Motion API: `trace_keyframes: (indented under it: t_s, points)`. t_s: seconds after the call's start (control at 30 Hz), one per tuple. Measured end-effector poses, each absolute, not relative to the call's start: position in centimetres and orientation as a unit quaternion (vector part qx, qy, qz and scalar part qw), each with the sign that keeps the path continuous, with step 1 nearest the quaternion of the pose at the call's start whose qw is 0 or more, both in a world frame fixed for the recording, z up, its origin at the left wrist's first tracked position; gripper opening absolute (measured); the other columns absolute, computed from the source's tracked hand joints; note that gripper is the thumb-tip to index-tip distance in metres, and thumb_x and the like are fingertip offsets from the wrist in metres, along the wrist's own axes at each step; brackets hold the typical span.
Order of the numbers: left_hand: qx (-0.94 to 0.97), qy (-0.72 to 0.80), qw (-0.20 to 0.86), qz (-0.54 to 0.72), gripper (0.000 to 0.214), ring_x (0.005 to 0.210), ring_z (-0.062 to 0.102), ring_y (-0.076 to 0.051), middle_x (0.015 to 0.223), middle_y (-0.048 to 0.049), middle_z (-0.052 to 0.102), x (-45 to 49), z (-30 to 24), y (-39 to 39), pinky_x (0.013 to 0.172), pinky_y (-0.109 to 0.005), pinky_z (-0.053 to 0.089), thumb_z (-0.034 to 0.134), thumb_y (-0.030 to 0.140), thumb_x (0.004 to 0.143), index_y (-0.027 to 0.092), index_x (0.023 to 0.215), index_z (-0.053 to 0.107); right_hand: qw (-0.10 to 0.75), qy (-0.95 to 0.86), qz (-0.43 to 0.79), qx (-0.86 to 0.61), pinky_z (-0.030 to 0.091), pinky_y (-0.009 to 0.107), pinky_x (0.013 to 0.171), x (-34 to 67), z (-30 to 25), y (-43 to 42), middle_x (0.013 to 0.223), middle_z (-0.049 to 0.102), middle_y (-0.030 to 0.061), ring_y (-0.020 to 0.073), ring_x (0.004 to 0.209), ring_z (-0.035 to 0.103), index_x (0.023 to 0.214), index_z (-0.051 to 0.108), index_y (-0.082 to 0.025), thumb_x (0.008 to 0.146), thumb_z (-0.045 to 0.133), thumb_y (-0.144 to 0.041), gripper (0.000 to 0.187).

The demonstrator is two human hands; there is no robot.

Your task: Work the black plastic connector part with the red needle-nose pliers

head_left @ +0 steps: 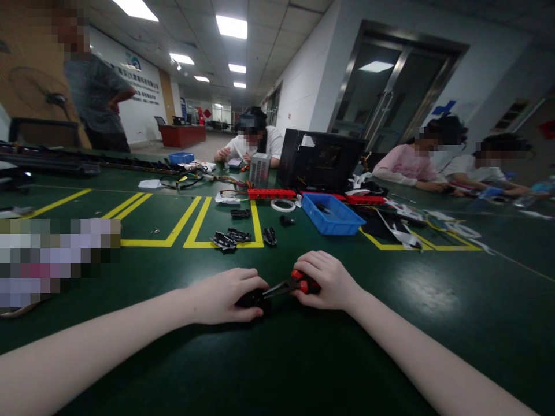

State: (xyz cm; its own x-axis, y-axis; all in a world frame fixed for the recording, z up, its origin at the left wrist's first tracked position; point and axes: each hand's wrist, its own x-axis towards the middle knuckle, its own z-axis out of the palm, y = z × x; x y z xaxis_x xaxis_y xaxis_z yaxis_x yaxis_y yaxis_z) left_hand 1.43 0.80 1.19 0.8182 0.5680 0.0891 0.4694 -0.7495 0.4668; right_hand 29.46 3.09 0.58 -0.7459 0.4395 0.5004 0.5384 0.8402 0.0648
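My left hand [229,296] is closed around a small dark part [252,299] low over the green table; the fingers and the dim light hide most of its shape. In my right hand [327,280] is a pair of pliers [284,287] with red-and-black handles. Their narrow jaws point left and reach the dark part, but whether they grip it I cannot tell. Beyond my hands, several black plastic pieces [224,240] lie on the table inside and beside a yellow-taped outline. Another black piece [269,236] rests just right of them.
A blue tray [332,222] with dark bits in it stands ahead right, near a white tape ring [282,205]. Farther back are red strips [272,194], a metal box [259,168] and a black computer case [321,159]. Other people sit across and at right; one stands at left.
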Motion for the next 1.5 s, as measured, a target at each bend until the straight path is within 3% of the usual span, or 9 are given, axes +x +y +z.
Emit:
trace_keyframes:
  t_s: [0.37,0.6,0.87,1.2,1.5]
  points:
    - [0.939,0.273,0.186,0.095,0.044,0.093,0.06,-0.023,0.107,-0.0062,0.058,1.45,1.38,0.63,0.077,-0.033,0.048,0.059,0.032,0.089,0.023,0.131,0.05,0.238,-0.928,-0.119,-0.262,0.046,0.035,0.069,29.1,0.67,2.87,0.09,0.067,0.0094,0.0219,0.082,0.062,0.095,0.062,-0.016,0.08,0.063,-0.042,0.03]
    - [0.92,0.304,0.214,0.126,0.055,0.106,0.061,-0.025,0.123,-0.0092,0.06,1.44,1.36,0.27,0.091,-0.038,0.048,0.061,0.032,0.089,0.023,0.139,0.041,0.235,-0.928,-0.114,-0.264,0.046,0.035,0.07,29.06,0.6,2.76,0.091,0.067,0.01,0.0221,0.082,0.061,0.096,0.062,-0.016,0.081,0.062,-0.043,0.031]
    - [0.917,0.308,0.223,0.117,0.055,0.11,0.061,-0.027,0.127,-0.0098,0.06,1.39,0.78,0.65,0.092,-0.04,0.049,0.063,0.038,0.088,0.024,0.138,0.043,0.233,-0.93,-0.129,-0.254,0.045,0.035,0.069,28.93,0.56,2.74,0.089,0.067,0.0096,0.022,0.082,0.062,0.095,0.062,-0.016,0.081,0.062,-0.044,0.031]
    - [0.925,0.292,0.208,0.123,0.055,0.104,0.061,-0.027,0.119,-0.0097,0.06,1.42,0.79,0.6,0.086,-0.037,0.049,0.061,0.033,0.087,0.023,0.137,0.043,0.249,-0.921,-0.124,-0.272,0.049,0.038,0.078,28.81,0.64,2.54,0.094,0.068,0.0098,0.024,0.089,0.062,0.099,0.063,-0.017,0.078,0.065,-0.041,0.032]
    - [0.933,0.28,0.192,0.121,0.045,0.089,0.061,-0.022,0.104,-0.0065,0.061,1.49,1.04,0.59,0.074,-0.03,0.047,0.058,0.03,0.088,0.022,0.131,0.049,0.239,-0.922,-0.133,-0.276,0.047,0.038,0.075,28.65,0.57,2.47,0.094,0.068,0.0102,0.0237,0.087,0.062,0.098,0.063,-0.017,0.08,0.063,-0.043,0.032]
